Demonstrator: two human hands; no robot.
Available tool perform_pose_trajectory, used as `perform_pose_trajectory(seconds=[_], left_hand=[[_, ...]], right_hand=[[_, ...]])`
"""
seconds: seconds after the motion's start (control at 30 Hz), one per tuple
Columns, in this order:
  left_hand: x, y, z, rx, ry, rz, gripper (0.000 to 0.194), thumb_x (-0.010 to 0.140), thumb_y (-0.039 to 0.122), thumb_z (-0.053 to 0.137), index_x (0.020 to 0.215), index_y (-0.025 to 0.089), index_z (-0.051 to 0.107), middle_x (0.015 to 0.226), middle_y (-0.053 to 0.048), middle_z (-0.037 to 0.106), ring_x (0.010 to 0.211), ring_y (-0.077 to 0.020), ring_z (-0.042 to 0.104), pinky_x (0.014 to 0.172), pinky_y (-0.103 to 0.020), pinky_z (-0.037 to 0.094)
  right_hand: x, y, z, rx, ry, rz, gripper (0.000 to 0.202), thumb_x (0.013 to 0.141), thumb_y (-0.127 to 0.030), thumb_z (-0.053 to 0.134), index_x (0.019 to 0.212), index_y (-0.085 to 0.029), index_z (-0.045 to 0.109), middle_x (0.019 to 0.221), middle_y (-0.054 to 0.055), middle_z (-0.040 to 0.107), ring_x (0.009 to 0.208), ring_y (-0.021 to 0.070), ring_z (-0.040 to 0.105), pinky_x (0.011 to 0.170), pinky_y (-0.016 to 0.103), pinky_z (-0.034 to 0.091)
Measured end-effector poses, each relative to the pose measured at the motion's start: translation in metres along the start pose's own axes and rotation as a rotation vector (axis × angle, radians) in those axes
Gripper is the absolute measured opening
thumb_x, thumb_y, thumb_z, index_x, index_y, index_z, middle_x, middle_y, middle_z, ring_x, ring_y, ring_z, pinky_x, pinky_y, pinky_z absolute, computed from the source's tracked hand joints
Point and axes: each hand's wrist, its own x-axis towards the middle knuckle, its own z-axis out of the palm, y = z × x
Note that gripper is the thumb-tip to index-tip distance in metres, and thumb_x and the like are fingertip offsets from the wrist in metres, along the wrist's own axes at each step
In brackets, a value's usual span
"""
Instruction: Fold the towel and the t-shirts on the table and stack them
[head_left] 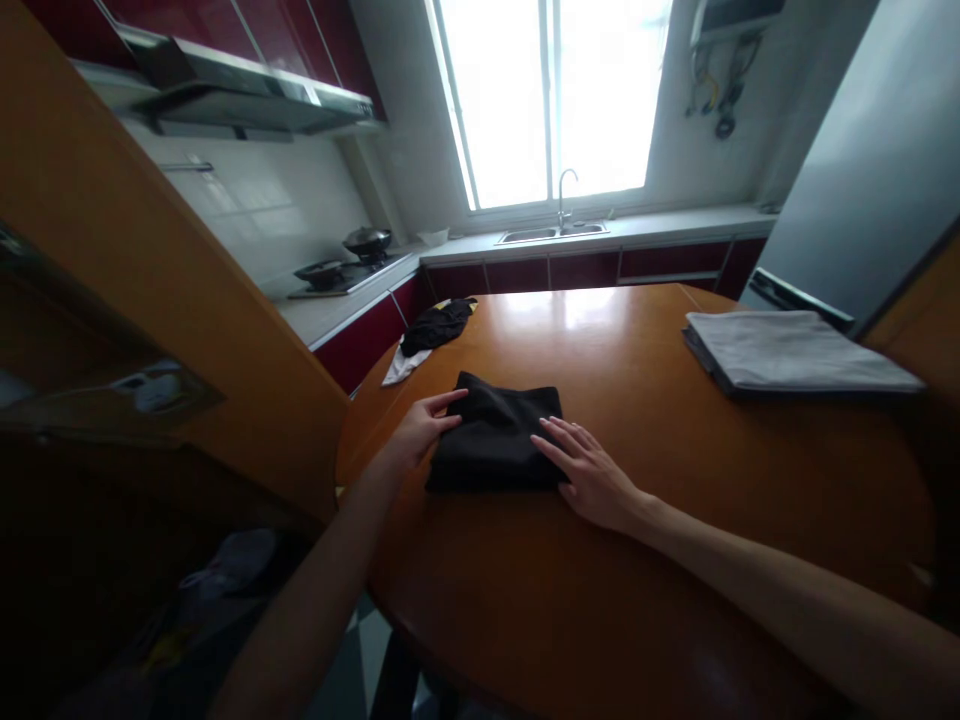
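A folded black garment [499,440] lies on the wooden table in front of me, roughly square, its far edge a little uneven. At its left edge is my left hand [420,428], thumb and forefinger stretched out and apart, touching the fabric; its other fingers are partly hidden. My right hand [596,480] rests on the garment's right side, fingers extended and spread over the cloth. What kind of garment it is cannot be made out.
The round wooden table [600,345] carries crumpled black and white clothes [439,325] at the far left and a folded grey-white cloth stack [802,352] at the right. Beyond are a sink [553,234] and a stove [349,277]. An orange-brown door frame [187,270] stands left.
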Motion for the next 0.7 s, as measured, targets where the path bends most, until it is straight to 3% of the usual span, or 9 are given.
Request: perform_pose_trajectory(seconds=[0.13,0.23,0.5,0.7], left_hand=[[-0.004,-0.024,-0.008,0.022,0.058,0.006,0.072,0.057,0.02,0.088,0.127,0.018,0.07,0.119,-0.013,0.074,0.099,-0.0274,0.073,0.078,-0.032,0.06],[-0.003,-0.035,-0.009,0.051,0.119,0.046,0.062,0.062,0.023,0.084,0.123,0.016,0.073,0.117,-0.013,0.075,0.097,-0.0263,0.073,0.076,-0.031,0.059],[-0.001,-0.042,-0.02,0.285,0.136,0.138,0.045,0.069,0.022,0.077,0.114,0.017,0.077,0.11,-0.01,0.077,0.097,-0.0255,0.071,0.085,-0.036,0.057],[0.002,-0.046,-0.025,0.376,0.111,0.191,0.044,0.072,0.021,0.074,0.115,0.016,0.076,0.103,-0.01,0.077,0.091,-0.0244,0.071,0.086,-0.039,0.057]], right_hand=[[0.0,-0.002,0.001,0.006,-0.044,-0.021,0.082,0.071,-0.005,0.053,0.152,-0.018,0.044,0.164,0.011,0.031,0.152,0.0279,0.024,0.124,0.052,0.025],[0.0,-0.002,-0.001,0.01,-0.054,-0.03,0.077,0.075,-0.006,0.053,0.15,-0.018,0.047,0.162,0.012,0.035,0.152,0.0277,0.026,0.123,0.052,0.026],[0.0,0.0,-0.001,0.02,-0.08,-0.061,0.076,0.077,-0.007,0.054,0.151,-0.022,0.048,0.163,0.01,0.034,0.152,0.0283,0.026,0.123,0.055,0.027],[-0.001,-0.002,-0.004,0.012,-0.1,-0.075,0.075,0.079,-0.007,0.052,0.152,-0.023,0.046,0.164,0.009,0.033,0.152,0.0282,0.027,0.122,0.055,0.028]])
